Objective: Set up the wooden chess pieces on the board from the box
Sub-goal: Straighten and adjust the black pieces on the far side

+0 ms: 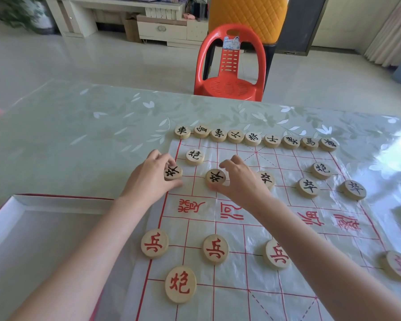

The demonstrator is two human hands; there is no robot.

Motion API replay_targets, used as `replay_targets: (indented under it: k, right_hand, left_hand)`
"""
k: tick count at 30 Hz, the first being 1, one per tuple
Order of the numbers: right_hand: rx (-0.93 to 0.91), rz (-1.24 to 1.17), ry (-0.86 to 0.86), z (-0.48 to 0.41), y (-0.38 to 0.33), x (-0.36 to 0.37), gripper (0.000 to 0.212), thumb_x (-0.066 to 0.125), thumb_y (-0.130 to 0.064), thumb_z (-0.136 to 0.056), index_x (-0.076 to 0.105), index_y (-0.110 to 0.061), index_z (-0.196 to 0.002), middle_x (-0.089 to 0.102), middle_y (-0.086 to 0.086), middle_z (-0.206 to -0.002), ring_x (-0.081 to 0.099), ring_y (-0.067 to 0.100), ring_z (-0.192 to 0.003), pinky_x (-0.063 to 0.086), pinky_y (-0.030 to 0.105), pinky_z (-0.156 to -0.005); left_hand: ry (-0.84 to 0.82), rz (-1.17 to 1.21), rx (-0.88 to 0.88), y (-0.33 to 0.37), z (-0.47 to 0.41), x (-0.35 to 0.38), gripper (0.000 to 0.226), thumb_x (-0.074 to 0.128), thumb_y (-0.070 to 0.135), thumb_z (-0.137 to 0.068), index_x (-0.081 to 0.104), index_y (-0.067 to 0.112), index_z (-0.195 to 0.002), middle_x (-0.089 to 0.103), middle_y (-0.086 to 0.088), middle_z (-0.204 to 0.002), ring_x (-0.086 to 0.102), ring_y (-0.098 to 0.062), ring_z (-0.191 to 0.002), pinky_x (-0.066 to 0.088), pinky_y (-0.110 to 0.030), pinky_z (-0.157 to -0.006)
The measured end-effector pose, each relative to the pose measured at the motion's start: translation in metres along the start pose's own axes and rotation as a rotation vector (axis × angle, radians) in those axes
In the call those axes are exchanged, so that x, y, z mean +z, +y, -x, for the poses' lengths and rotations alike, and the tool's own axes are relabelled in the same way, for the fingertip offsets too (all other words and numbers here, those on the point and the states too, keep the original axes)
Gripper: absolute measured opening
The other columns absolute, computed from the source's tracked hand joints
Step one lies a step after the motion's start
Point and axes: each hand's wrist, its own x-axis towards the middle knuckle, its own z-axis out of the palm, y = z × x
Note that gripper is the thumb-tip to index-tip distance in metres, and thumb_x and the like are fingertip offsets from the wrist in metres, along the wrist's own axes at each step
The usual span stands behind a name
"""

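A white sheet board (259, 218) with red grid lines lies on the table. Several round wooden pieces with black characters line its far edge (255, 137). My left hand (148, 179) grips a black-marked piece (173, 171) at the board's left edge. My right hand (239, 179) pinches another black-marked piece (215, 177) one column to the right. More black-marked pieces stand in that row to the right (308, 187). Red-marked pieces (215, 249) sit in the near rows. The open white box (21, 230) lies at the left, its inside showing no pieces.
The table carries a green floral cover (79, 135). A red plastic chair (229, 66) stands beyond the far edge. White cabinets (148, 22) and an orange padded panel (248, 12) are at the back of the room.
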Motion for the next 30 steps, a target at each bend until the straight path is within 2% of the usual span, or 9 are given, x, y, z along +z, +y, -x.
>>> replay_targets:
  k: [3, 5, 9, 17, 24, 30]
  right_hand:
    - [-0.034, -0.046, -0.011, 0.001, 0.000, -0.002, 0.059, 0.062, -0.043, -0.083, 0.045, -0.018, -0.134, 0.045, 0.002, -0.125, 0.057, 0.024, -0.095, 0.049, 0.034, -0.078]
    - [-0.043, -0.055, -0.022, 0.001, 0.001, -0.002, 0.057, 0.064, -0.040, -0.083, 0.047, -0.018, -0.133, 0.046, 0.002, -0.124, 0.057, 0.023, -0.095, 0.049, 0.034, -0.080]
    - [-0.066, -0.080, -0.035, -0.002, 0.004, 0.001, 0.052, 0.067, -0.035, -0.081, 0.052, -0.015, -0.127, 0.050, 0.003, -0.117, 0.056, 0.021, -0.095, 0.048, 0.033, -0.083]
    - [-0.080, -0.129, -0.051, -0.002, 0.007, 0.001, 0.051, 0.065, -0.030, -0.084, 0.050, -0.013, -0.129, 0.049, 0.004, -0.117, 0.053, 0.017, -0.095, 0.046, 0.028, -0.083]
    - [-0.077, -0.139, -0.067, -0.003, 0.009, 0.001, 0.050, 0.064, -0.028, -0.084, 0.049, -0.013, -0.130, 0.048, 0.004, -0.118, 0.052, 0.017, -0.095, 0.046, 0.028, -0.084]
    - [-0.079, -0.155, -0.071, -0.004, 0.011, 0.004, 0.051, 0.063, -0.023, -0.085, 0.047, -0.012, -0.132, 0.047, 0.005, -0.121, 0.054, 0.019, -0.099, 0.043, 0.024, -0.082]
  left_hand:
    - [-0.071, 0.022, 0.004, -0.003, -0.002, -0.001, 0.064, 0.077, 0.041, -0.067, 0.048, 0.032, -0.124, 0.043, 0.005, -0.109, 0.054, -0.015, -0.077, 0.046, -0.030, -0.078]
    - [-0.133, 0.060, -0.008, -0.005, -0.003, -0.002, 0.067, 0.076, 0.034, -0.070, 0.046, 0.034, -0.130, 0.041, 0.006, -0.114, 0.053, -0.015, -0.079, 0.045, -0.028, -0.082]
    - [-0.188, 0.127, -0.012, -0.009, -0.004, -0.003, 0.051, 0.068, 0.017, -0.076, 0.055, 0.030, -0.124, 0.042, 0.007, -0.111, 0.051, -0.011, -0.076, 0.037, -0.022, -0.079]
    - [-0.102, 0.135, -0.068, -0.014, -0.004, 0.002, 0.046, 0.077, 0.034, -0.069, 0.059, 0.033, -0.111, 0.050, 0.003, -0.106, 0.049, -0.016, -0.078, 0.043, -0.029, -0.078]
    - [-0.100, 0.109, -0.060, -0.016, -0.004, 0.003, 0.046, 0.076, 0.037, -0.070, 0.058, 0.035, -0.112, 0.050, 0.006, -0.107, 0.048, -0.013, -0.075, 0.041, -0.027, -0.072]
    - [-0.109, 0.101, -0.052, -0.015, -0.003, 0.001, 0.047, 0.076, 0.036, -0.071, 0.057, 0.036, -0.114, 0.050, 0.006, -0.110, 0.048, -0.013, -0.076, 0.044, -0.029, -0.076]
